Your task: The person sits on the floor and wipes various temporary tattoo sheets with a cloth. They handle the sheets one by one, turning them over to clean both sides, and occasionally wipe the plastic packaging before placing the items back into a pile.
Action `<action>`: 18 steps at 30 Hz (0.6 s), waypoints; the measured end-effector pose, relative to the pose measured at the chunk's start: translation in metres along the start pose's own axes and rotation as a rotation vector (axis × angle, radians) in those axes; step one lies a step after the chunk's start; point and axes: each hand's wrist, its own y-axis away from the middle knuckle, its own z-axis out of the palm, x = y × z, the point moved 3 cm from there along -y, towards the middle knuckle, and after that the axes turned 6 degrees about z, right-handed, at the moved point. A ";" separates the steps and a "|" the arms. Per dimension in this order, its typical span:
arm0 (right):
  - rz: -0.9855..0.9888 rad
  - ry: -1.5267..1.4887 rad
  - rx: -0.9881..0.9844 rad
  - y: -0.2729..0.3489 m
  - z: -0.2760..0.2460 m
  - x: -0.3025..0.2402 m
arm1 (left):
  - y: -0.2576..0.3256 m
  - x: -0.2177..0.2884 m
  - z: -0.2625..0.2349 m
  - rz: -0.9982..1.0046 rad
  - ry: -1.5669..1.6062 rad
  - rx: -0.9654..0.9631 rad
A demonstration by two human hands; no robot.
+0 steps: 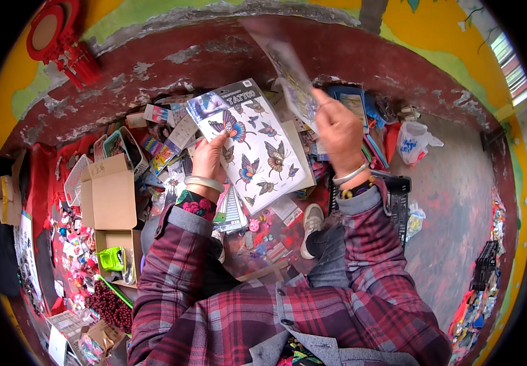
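My left hand [210, 157] is closed on the left edge of a white tattoo sheet [257, 152] printed with colourful butterflies, its thumb on the front. Behind that sheet's right edge a paler sheet [303, 158] shows; whether my hand holds it too I cannot tell. Raised to the right, my right hand [340, 131] pinches the lower part of another thin printed sheet [288, 73], tilted and smeared by motion. Its print is too blurred to make out. Both sheets are above a heap of packets and papers [184, 131] on the floor.
To my left stand an open cardboard box [110, 195] holding a bright green item [111, 259] and a plastic basket [130, 152]. A black crate [401, 189] is by my right leg, a white plastic bag [416, 141] beyond it. A worn red wall [215, 52] curves behind.
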 end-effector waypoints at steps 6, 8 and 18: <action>-0.290 0.444 -0.356 0.051 0.059 -0.059 | -0.004 -0.009 0.000 -0.001 0.193 -0.101; -0.301 0.326 -0.398 0.054 0.060 -0.065 | 0.001 -0.004 0.004 -0.049 0.246 -0.152; -0.035 0.286 -0.390 0.013 0.027 -0.011 | 0.007 -0.001 0.007 -0.126 0.244 -0.225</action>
